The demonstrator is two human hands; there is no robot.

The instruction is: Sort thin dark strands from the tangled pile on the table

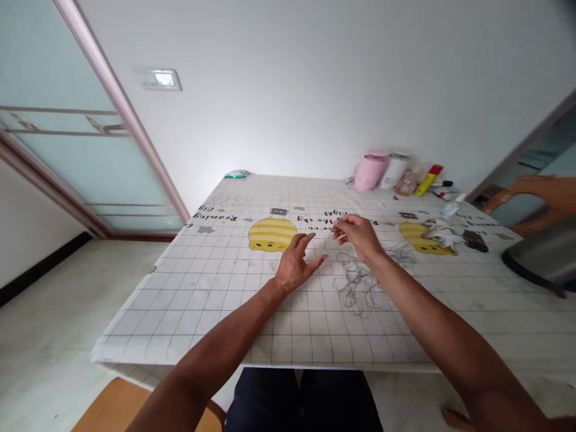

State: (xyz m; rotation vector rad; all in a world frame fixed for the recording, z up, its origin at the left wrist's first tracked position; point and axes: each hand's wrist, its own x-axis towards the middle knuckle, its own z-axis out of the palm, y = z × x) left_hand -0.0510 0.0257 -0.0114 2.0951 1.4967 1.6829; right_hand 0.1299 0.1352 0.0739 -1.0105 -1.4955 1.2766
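My left hand (297, 261) hovers over the checked tablecloth, its fingers and thumb spread, holding nothing. A little to its right, my right hand (353, 234) is closed in a pinch, with a faint thin strand (328, 239) at its fingertips. That strand hangs toward the gap between both hands. Beneath my right wrist and forearm lies a loose tangle of thin grey thread (357, 288), partly covered by the arm. Whether the pinched strand joins the tangle cannot be made out.
Along the wall stand a pink container (369, 173), a white container (394, 170) and a yellow-red box (429, 180). A crumpled cloth (443, 234) and a small clear bottle (452, 206) lie right. A grey metal vessel (546, 252) is at the right edge. A green-white packet (236, 174) rests back left.
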